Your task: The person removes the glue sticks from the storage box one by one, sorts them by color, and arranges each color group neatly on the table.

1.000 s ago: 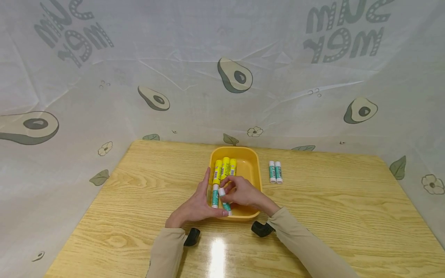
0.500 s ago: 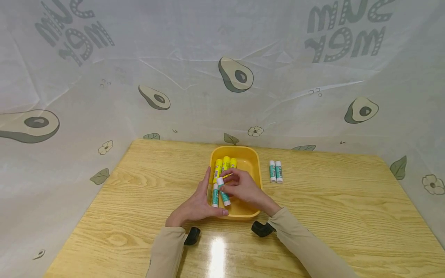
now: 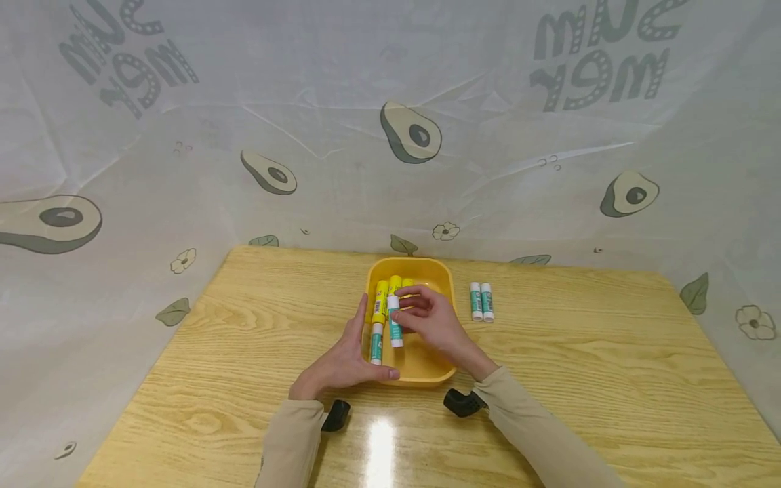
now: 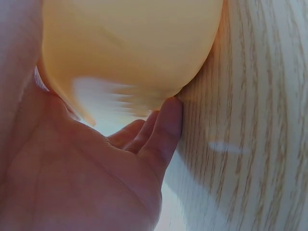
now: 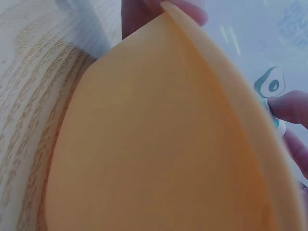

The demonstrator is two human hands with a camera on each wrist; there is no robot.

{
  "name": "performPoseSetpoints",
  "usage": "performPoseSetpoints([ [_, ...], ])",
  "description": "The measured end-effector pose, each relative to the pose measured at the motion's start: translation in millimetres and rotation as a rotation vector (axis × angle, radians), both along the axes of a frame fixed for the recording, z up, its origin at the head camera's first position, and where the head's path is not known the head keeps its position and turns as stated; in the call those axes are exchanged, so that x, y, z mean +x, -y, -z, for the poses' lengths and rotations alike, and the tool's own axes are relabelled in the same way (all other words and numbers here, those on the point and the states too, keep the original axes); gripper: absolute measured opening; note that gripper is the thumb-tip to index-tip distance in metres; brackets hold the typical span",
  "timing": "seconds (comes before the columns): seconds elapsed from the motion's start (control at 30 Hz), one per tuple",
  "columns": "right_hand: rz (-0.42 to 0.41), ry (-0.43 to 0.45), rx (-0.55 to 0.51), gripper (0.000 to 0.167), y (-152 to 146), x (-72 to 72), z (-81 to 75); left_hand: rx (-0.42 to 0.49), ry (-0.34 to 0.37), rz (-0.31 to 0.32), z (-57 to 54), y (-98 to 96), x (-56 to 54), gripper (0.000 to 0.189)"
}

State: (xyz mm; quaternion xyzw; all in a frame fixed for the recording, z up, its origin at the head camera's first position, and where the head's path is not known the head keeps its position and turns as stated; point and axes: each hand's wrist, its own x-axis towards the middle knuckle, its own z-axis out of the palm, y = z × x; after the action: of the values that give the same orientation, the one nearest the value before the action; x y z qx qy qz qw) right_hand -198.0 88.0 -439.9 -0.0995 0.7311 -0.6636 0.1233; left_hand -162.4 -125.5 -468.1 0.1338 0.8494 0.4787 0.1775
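My right hand (image 3: 442, 332) pinches a white-and-teal glue stick (image 3: 396, 333) between thumb and fingers, over the left half of a yellow plastic tray (image 3: 452, 288). Its white cap points away from me. In the right wrist view the tray's wall (image 5: 144, 125) covers most of that stick. The left hand (image 3: 343, 362) grips the tray's near left corner, thumb at the near rim and fingers along the outer side. Inside, another teal glue stick (image 3: 376, 347) lies at the left wall, behind it several yellow glue sticks (image 3: 380, 301), partly hidden by my right hand.
Two teal glue sticks (image 3: 481, 302) lie side by side on the wooden table (image 3: 579, 359), right of the tray. A white printed cloth (image 3: 342, 122) hangs behind and beside the table. Dark wrist camera mounts (image 3: 462, 402) sit under both wrists.
My right hand has raised the pinched glue stick from the tray's near end and moved it farther back, turning it from slanted to nearly straight. The left hand has stayed at the corner.
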Motion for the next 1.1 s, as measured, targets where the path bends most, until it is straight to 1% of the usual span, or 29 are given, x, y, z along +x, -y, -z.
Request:
performPoseSetpoints([
  [0.27, 0.043, -0.022, -0.022, 0.041, -13.4, 1.3, -10.2, 0.019, -0.001, -0.011, 0.4, -0.1, -0.1, 0.146],
  [0.5, 0.058, -0.062, 0.011, 0.043, -33.4, -1.3, -19.4, 0.01, 0.001, -0.016, 1.1, -0.2, 0.0, 0.146],
  [0.67, 0.095, -0.087, 0.031, 0.043, -48.7, -3.4, -25.1, 0.001, 0.0, -0.009, 1.5, -0.6, -0.2, 0.145],
  [0.8, 0.125, -0.085, 0.025, 0.044, -59.9, -3.6, -29.4, -0.002, -0.001, -0.009, 2.4, -0.8, -0.4, 0.145],
  [0.97, 0.131, -0.101, 0.011, 0.046, -73.6, -4.3, -33.1, -0.008, -0.002, -0.005, 1.6, -0.5, 0.4, 0.146],
  [1.1, 0.142, -0.116, 0.019, 0.048, -84.2, -5.0, -35.5, -0.007, -0.006, -0.006, 0.7, -0.4, 0.1, 0.146],
])
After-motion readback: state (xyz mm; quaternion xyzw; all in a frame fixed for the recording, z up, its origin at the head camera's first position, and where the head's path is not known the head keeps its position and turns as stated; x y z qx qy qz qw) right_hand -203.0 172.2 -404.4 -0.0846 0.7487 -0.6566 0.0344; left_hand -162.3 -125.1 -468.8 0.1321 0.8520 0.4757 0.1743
